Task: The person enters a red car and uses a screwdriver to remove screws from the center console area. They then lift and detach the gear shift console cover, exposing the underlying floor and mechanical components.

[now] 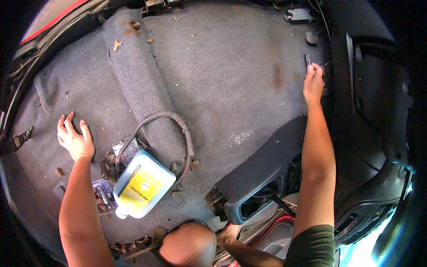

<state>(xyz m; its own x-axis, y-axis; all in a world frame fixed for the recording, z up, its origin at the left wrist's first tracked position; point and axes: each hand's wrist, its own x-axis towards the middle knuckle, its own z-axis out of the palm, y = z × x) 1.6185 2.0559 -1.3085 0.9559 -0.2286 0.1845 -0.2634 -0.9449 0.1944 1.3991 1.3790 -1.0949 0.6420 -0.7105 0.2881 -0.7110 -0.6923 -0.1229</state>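
The left hand (78, 141) spreads on the carpet (222, 75), best braced firmly; far right, the right hand (314, 82) pinches a small dark cylinder (307, 58), best steered clear of the pedal (312, 38).

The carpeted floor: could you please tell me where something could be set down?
Broadest: between the carpeted hump and right hand, bar small debris. Smaller: between that hump and left hand. Crowded: around the jug, where the corrugated hose and clear package lie close.
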